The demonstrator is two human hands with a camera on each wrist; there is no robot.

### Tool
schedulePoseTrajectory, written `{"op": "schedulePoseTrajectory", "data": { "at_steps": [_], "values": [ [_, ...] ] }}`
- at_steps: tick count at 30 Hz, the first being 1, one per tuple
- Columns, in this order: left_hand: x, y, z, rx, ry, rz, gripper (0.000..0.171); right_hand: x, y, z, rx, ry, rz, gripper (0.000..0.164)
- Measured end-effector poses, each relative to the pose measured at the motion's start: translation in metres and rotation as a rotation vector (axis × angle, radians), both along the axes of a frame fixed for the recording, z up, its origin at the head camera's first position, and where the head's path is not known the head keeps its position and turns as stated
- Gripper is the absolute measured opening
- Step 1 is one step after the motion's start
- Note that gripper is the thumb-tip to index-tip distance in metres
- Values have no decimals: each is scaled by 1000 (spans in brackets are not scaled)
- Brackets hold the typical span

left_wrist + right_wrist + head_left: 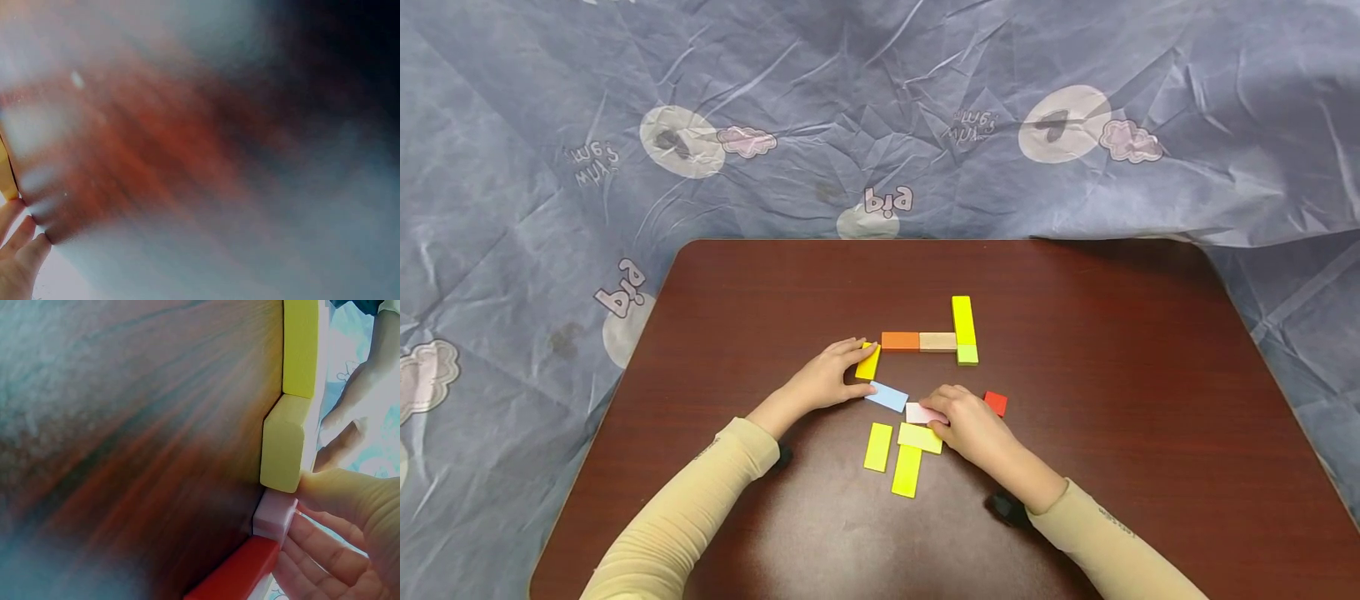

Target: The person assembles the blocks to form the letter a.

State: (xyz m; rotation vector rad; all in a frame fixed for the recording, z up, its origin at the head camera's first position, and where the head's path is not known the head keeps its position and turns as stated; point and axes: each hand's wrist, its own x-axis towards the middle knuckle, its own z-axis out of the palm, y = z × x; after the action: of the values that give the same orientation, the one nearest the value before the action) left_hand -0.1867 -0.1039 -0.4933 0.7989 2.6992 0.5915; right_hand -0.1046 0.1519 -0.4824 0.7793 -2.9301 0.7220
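Observation:
My left hand is at a yellow-orange block, its fingers fairly straight and touching the upper end. Its thumb lies at the left end of a light blue block. In the left wrist view, fingertips show near the yellow-orange block at the left edge. My right hand pinches a pale pink block, partly hidden under the fingers. In the right wrist view the pink block sits between a pale yellow block and a red block.
An orange block, a plain wood block, a light green block and a long yellow block join beyond the hands. Nearer lie a pale yellow block and yellow blocks. A red block lies right on the brown table.

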Motion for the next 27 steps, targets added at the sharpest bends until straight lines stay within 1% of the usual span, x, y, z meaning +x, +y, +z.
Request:
{"op": "schedulePoseTrajectory", "data": {
  "at_steps": [5,11,14,18,20,22,25,27],
  "values": [
    [0,0,0,3,-3,-2,76,1,1,0,3,29,7,26],
    [1,0,-1,8,-5,1,76,1,3,1,-6,24,1,30],
    [1,-1,-1,4,-8,3,76,-2,11,6,-47,24,-50,33],
    [0,-1,0,11,-11,7,77,-9,34,14,-98,38,-155,31],
    [0,-1,0,15,-10,8,76,-10,49,16,-85,20,-198,29],
    [0,-2,-1,17,-11,7,76,-10,62,17,-51,-22,-225,28],
    [-1,-2,-3,15,-15,5,77,-7,76,16,-2,-87,-236,29],
    [-1,-2,-4,14,-14,3,77,-4,82,14,16,-111,-236,30]
  ]
}}
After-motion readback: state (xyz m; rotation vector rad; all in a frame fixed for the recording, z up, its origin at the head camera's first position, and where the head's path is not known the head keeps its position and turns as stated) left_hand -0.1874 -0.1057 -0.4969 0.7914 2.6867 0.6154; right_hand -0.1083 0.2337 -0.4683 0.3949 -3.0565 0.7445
